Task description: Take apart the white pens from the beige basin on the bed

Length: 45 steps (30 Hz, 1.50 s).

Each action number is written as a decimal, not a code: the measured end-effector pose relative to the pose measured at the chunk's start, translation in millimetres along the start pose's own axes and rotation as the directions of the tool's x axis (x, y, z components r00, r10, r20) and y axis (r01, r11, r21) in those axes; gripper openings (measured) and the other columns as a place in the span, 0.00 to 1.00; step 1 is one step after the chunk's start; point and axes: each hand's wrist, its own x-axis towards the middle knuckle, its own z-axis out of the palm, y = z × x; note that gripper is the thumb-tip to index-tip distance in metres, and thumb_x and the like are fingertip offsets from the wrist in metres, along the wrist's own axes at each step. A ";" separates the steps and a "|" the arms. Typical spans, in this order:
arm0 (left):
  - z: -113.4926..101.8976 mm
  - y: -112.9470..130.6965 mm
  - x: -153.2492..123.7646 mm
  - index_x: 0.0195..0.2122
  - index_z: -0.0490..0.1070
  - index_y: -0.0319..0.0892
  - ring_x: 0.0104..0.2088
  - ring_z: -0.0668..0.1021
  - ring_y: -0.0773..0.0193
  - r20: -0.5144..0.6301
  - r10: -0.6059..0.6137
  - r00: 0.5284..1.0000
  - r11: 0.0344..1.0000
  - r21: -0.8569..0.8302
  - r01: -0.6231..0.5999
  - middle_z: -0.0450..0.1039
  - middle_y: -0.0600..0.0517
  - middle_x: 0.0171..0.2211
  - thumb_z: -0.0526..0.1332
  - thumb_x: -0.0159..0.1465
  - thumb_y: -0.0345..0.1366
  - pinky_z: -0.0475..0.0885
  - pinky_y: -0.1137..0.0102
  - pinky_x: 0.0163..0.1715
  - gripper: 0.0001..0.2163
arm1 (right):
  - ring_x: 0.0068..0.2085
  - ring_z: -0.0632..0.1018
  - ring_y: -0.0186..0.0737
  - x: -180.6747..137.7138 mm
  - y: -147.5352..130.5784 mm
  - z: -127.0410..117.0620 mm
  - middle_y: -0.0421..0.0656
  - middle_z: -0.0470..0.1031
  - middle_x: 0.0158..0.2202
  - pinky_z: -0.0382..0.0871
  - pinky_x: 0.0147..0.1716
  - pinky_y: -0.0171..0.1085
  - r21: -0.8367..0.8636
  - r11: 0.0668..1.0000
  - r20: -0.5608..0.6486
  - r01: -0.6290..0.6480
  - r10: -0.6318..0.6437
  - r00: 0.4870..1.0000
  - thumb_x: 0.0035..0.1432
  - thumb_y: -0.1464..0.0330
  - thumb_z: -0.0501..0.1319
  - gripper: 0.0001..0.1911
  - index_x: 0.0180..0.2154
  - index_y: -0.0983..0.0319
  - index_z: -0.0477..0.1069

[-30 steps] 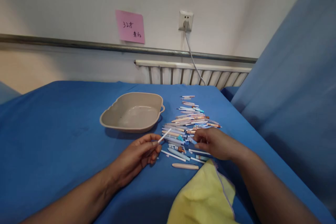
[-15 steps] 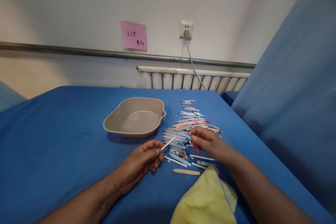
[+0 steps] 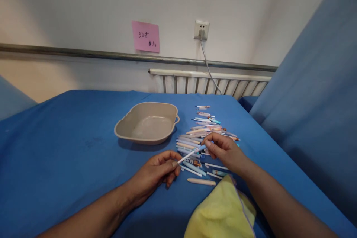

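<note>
My left hand [image 3: 161, 169] pinches the lower end of a thin white pen refill [image 3: 185, 157] between thumb and fingers. The refill slants up to the right, and its far end meets a light-blue pen part [image 3: 201, 148]. That pen part is held in the closed fingers of my right hand [image 3: 223, 150]. Whether the refill's tip is inside it or only against it, I cannot tell. Beneath and behind the hands lie several pale pens and pen parts [image 3: 189, 145] in a long pile. One peach pen barrel [image 3: 201, 181] lies at the near end.
A beige plastic basin [image 3: 134, 139] stands left of the pile on the blue-covered table [image 3: 69, 156]. A yellow cloth [image 3: 220, 212] lies close by, beside my right forearm. Behind are a white rail [image 3: 209, 74] and a plugged-in socket [image 3: 201, 29]; a blue curtain [image 3: 312, 81] hangs right.
The white refill and the light-blue pen part were apart; now their ends meet. My left hand has shifted slightly right and down. The view has moved a little.
</note>
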 end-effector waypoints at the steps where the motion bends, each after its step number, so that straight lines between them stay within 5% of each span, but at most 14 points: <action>1: 0.2 0.2 -0.1 0.38 0.67 0.38 0.19 0.66 0.73 0.006 -0.004 1.000 1.000 0.006 0.004 0.69 0.54 0.26 0.61 0.61 0.40 0.59 0.76 0.19 0.10 | 0.21 0.65 0.31 -0.1 0.4 0.5 0.33 0.62 0.18 0.57 0.23 0.31 -0.005 1.000 -0.001 0.004 -0.004 1.000 0.60 0.58 0.55 0.13 0.35 0.62 0.67; 13: 8.6 -1.4 -3.0 0.40 0.66 0.39 0.19 0.70 0.73 0.040 -0.002 0.999 0.998 0.056 0.000 0.73 0.53 0.28 0.68 0.54 0.41 0.63 0.76 0.19 0.17 | 0.24 0.65 0.30 -10.6 -3.2 19.6 0.36 0.65 0.23 0.57 0.23 0.31 0.024 1.000 0.154 0.008 -0.011 0.988 0.58 0.62 0.58 0.09 0.35 0.61 0.69; 24: 14.9 -5.4 -7.5 0.39 0.72 0.38 0.21 0.74 0.69 -0.025 0.018 1.000 0.986 0.166 -0.014 0.77 0.49 0.30 0.67 0.54 0.39 0.66 0.75 0.20 0.14 | 0.29 0.70 0.33 -13.5 -13.5 22.3 0.38 0.71 0.25 0.60 0.30 0.32 -0.310 0.930 0.153 0.196 -0.154 0.976 0.58 0.68 0.58 0.05 0.33 0.61 0.72; 30: 16.0 -9.9 -6.9 0.42 0.71 0.38 0.21 0.74 0.68 -0.052 0.048 0.997 0.988 0.150 -0.040 0.76 0.48 0.32 0.66 0.55 0.42 0.68 0.73 0.20 0.16 | 0.29 0.71 0.34 -11.6 -10.0 27.2 0.38 0.72 0.26 0.60 0.30 0.32 -0.370 0.917 0.116 0.146 -0.110 0.987 0.59 0.66 0.57 0.07 0.30 0.61 0.71; 39: 17.3 -13.8 5.2 0.37 0.73 0.38 0.22 0.66 0.71 -0.080 0.086 0.993 0.952 0.300 -0.058 0.68 0.56 0.25 0.64 0.56 0.44 0.60 0.76 0.22 0.14 | 0.28 0.69 0.32 -2.0 12.2 29.5 0.37 0.71 0.25 0.60 0.28 0.30 -0.243 0.968 0.119 0.067 -0.039 0.992 0.56 0.67 0.59 0.05 0.32 0.61 0.72; 45: 15.8 -10.5 4.7 0.34 0.71 0.40 0.21 0.62 0.72 -0.066 0.088 0.994 0.947 0.315 -0.063 0.63 0.58 0.22 0.62 0.58 0.44 0.55 0.76 0.21 0.12 | 0.22 0.65 0.30 -4.3 14.4 32.8 0.34 0.65 0.23 0.57 0.21 0.29 0.047 0.999 0.166 -0.024 0.016 0.986 0.53 0.67 0.61 0.10 0.39 0.60 0.67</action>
